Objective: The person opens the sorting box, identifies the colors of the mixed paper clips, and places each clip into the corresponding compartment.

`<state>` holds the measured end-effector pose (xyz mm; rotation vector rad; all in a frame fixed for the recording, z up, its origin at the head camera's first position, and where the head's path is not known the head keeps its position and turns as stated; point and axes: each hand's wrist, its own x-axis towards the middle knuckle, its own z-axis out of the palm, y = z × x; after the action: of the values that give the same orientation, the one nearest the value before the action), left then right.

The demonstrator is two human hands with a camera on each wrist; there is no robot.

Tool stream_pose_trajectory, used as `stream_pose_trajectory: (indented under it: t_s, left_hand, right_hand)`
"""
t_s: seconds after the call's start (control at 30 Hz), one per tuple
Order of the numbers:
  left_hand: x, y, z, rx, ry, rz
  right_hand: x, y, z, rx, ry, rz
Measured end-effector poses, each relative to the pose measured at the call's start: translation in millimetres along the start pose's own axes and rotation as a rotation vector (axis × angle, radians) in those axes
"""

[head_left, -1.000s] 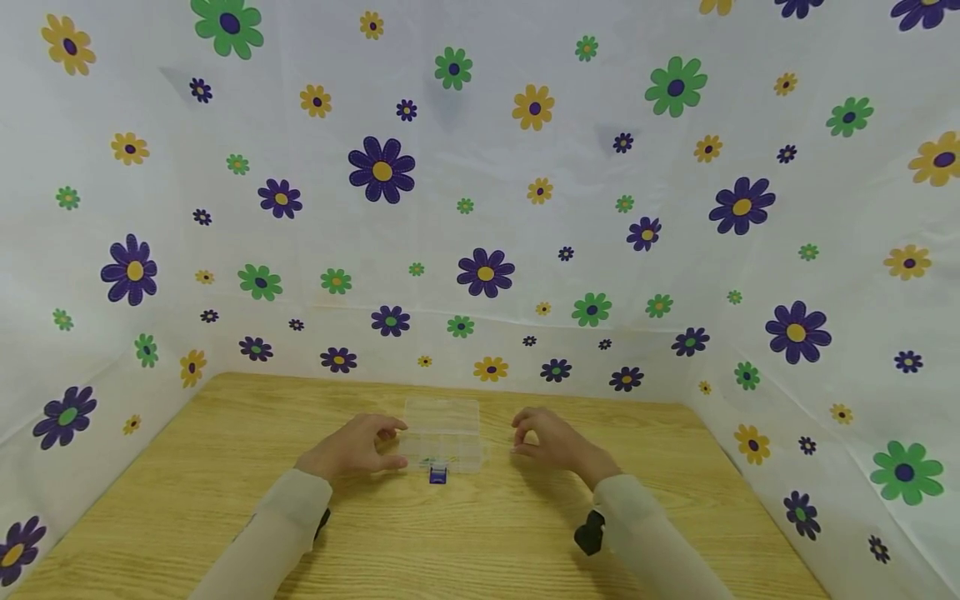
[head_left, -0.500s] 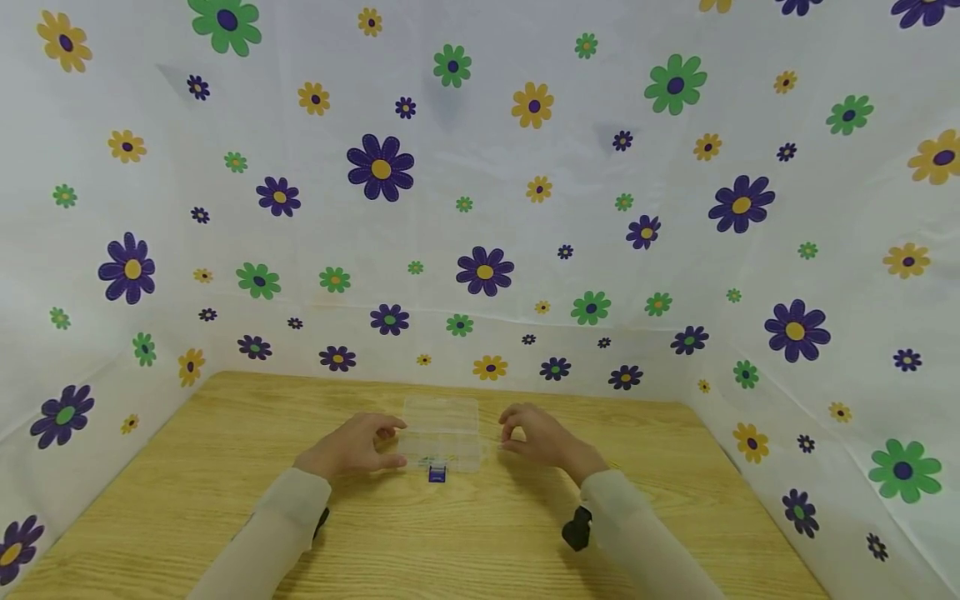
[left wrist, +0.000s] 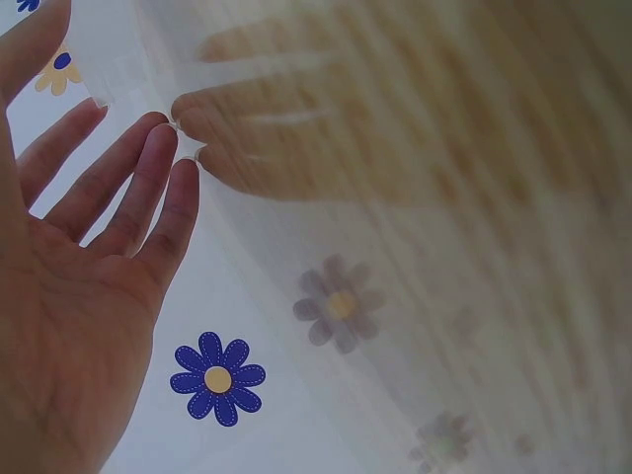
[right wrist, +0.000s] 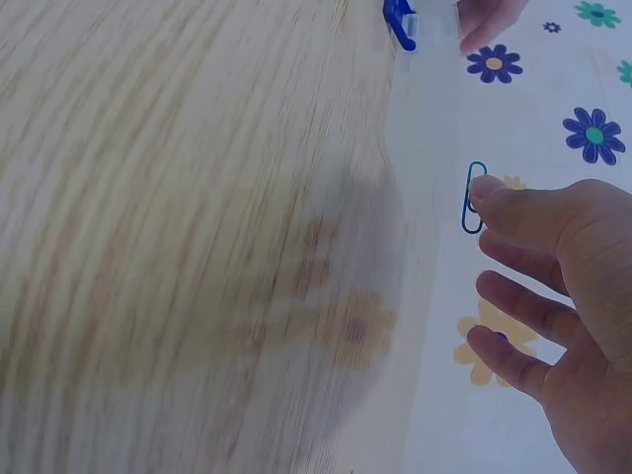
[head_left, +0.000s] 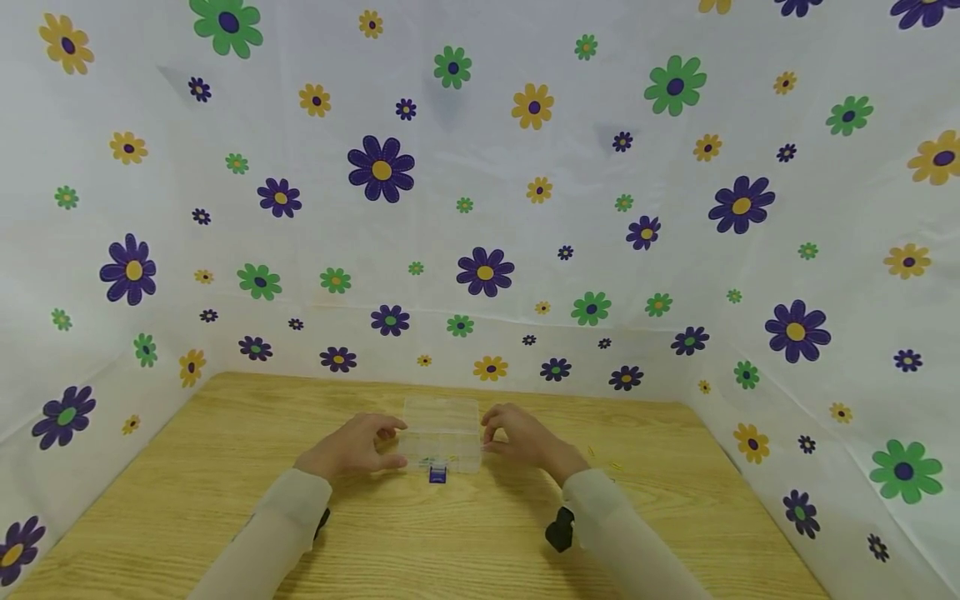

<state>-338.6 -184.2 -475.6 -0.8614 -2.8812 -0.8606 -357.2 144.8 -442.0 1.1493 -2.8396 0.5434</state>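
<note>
The worktop point(head_left: 390, 542) spreads under both hands. The left hand point(head_left: 352, 446) has thumb and fingers apart; the right hand point(head_left: 521, 436) is closed in a pinch. Between them lies a clear box point(head_left: 441, 447), opened, its blue latch point(head_left: 437, 476) right of the left thumb. Yellow clips point(head_left: 616, 466) lie right of the right hand, whose thumb clamps a blue paper clip point(right wrist: 467, 197).

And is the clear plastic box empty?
Not empty: small green and yellow items show inside the box by its blue latch.
</note>
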Motion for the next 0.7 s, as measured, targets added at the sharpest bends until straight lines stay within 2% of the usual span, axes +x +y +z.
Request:
stream_pose_trajectory:
  t_s: [0.17,0.47,0.7]
  left_hand:
    - [0.0,-1.2,1.3,0.0,0.003,-0.009]
    - [0.5,-1.9,1.5,-0.009,0.001,-0.02]
    - [0.6,-2.8,1.8,-0.007,0.002,-0.022]
  right_hand:
    - [6,-4,4.2,-0.027,-0.007,-0.017]
    - [11,-14,8.3,0.002,-0.032,0.02]
    - [15,-18,11.4,-0.003,-0.037,0.003]
